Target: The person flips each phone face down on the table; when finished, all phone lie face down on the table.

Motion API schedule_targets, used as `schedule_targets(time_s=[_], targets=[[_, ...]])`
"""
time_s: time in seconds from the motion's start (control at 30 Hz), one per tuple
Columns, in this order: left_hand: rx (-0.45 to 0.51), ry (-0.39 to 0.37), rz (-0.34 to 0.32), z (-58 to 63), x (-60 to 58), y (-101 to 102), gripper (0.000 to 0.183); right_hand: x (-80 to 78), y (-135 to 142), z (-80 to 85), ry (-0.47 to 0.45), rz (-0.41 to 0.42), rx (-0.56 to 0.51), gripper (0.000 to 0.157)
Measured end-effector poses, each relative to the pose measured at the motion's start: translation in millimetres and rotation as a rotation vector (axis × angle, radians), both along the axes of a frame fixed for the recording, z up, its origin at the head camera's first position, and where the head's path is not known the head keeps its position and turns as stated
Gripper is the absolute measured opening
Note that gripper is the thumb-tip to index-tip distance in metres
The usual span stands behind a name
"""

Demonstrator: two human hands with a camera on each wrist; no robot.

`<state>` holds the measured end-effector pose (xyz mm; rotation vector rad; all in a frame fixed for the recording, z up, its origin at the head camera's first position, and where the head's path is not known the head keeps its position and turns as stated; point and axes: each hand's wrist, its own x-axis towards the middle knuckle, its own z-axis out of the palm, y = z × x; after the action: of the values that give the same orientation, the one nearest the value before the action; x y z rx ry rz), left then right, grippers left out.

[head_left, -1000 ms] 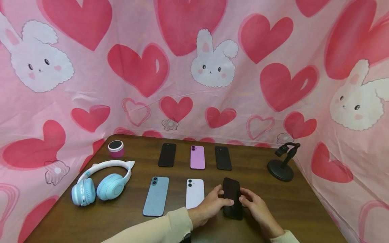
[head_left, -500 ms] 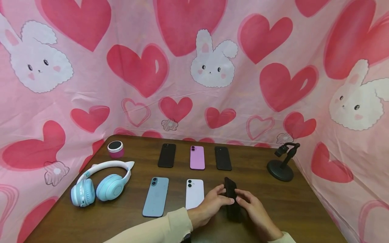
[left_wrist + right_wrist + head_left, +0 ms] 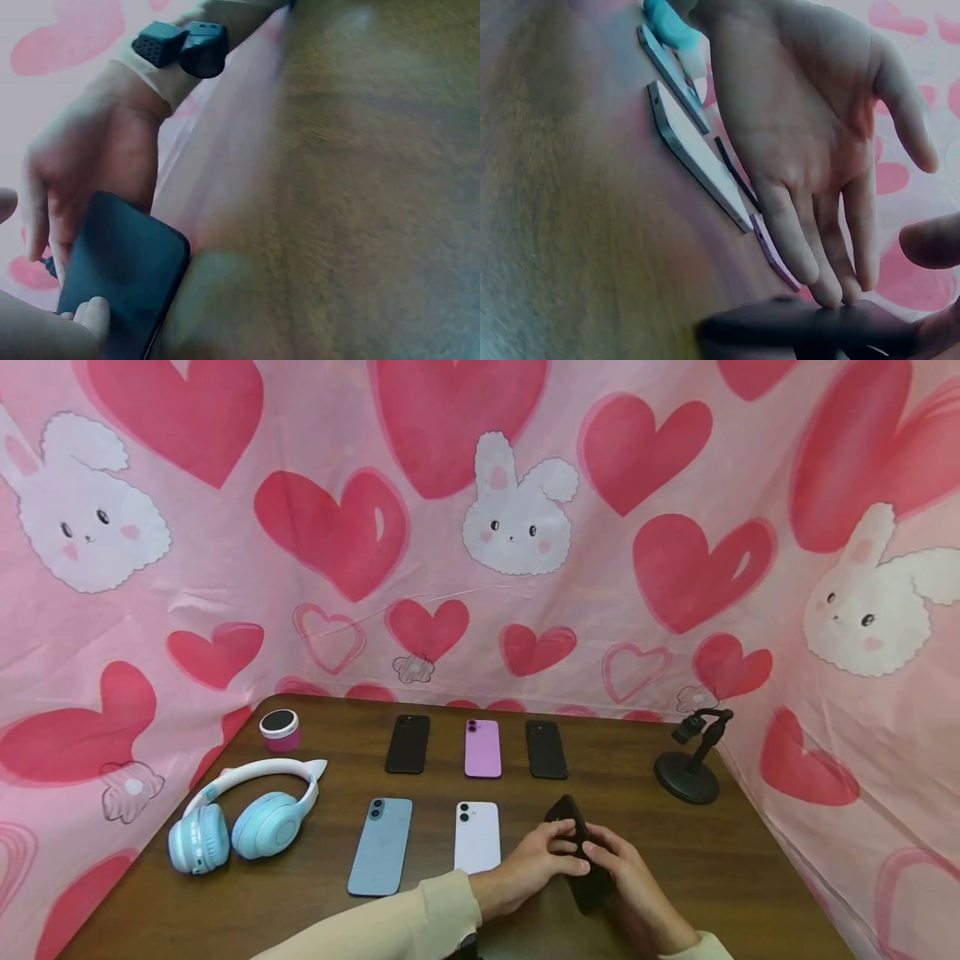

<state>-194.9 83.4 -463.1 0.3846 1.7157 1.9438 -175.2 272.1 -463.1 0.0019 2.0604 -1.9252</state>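
Note:
A black smartphone (image 3: 591, 887) stands tilted on its side between both hands at the front right of the table. My right hand (image 3: 633, 883) grips it along its right side. My left hand (image 3: 528, 867) touches its left face with the fingers. In the left wrist view a plain dark face of the phone (image 3: 131, 259) shows, with left fingertips (image 3: 95, 316) resting on it and the right hand (image 3: 105, 150) behind. From the right wrist, the left fingers (image 3: 787, 232) look straight and the left thumb stands apart; the phone is a dark blur below.
Left of the hands lie a white phone (image 3: 477, 837) and a blue phone (image 3: 381, 847). Behind are a black phone (image 3: 408, 744), a purple phone (image 3: 483, 749) and a dark phone (image 3: 546, 750). Cat-ear headphones (image 3: 266, 825), a small pink speaker (image 3: 281, 732) and a black stand (image 3: 687, 777) flank them.
The smartphone has turned from lying face up to standing tilted on its side, its top swinging left. The left fingers have shifted from its left edge onto its face. The head view moved slightly.

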Motion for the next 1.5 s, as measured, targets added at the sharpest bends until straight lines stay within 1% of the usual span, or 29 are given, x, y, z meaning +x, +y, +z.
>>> schedule_targets(time_s=[0.03, 0.13, 0.23, 0.3, 0.37, 0.43, 0.67, 0.8, 1.0, 1.2, 1.37, 1.5], targets=[[-0.016, 0.013, -0.007, -0.8, 0.3, 0.4, 0.069, 0.1, 0.6, 0.1, -0.007, 0.017, -0.012, 0.063], [-0.080, 0.053, -0.006, -3.5, 1.4, 1.3, 0.070, 0.5, 0.8, 0.8, -0.019, 0.025, -0.047, 0.062], [-0.128, 0.087, 0.015, -6.0, 1.3, 2.2, 0.071, 1.2, -1.2, 3.4, -0.016, -0.016, -0.064, 0.059], [-0.149, 0.103, 0.032, -6.5, 1.0, 2.6, 0.072, 1.2, -3.2, 5.4, 0.004, -0.053, -0.057, 0.059], [-0.152, 0.104, 0.039, -6.9, 0.5, 2.9, 0.073, 0.8, -4.8, 7.3, 0.027, -0.080, -0.041, 0.059], [-0.155, 0.097, 0.045, -6.8, 0.4, 2.7, 0.073, 0.6, -5.9, 8.5, 0.043, -0.086, -0.028, 0.060], [-0.178, 0.082, 0.067, -6.8, 0.2, 2.0, 0.072, 0.1, -7.1, 8.6, 0.067, -0.066, -0.039, 0.060], [-0.168, 0.064, 0.070, -6.2, -0.7, 1.3, 0.069, -1.2, -7.3, 7.6, 0.065, -0.072, -0.043, 0.060], [-0.146, 0.053, 0.065, -7.7, -1.7, 0.9, 0.067, -1.4, -8.8, 5.0, 0.049, -0.113, -0.058, 0.058], [-0.165, 0.076, 0.064, -9.6, -2.3, 1.7, 0.067, -0.9, -9.3, 4.4, 0.066, -0.132, -0.031, 0.056], [-0.210, 0.128, 0.057, -7.8, -1.3, 2.4, 0.066, -1.4, -10.0, 4.8, 0.044, -0.166, -0.015, 0.055], [-0.243, 0.155, 0.052, -5.7, 0.1, 2.7, 0.067, -1.2, -9.8, 4.7, 0.028, -0.167, -0.004, 0.055]])
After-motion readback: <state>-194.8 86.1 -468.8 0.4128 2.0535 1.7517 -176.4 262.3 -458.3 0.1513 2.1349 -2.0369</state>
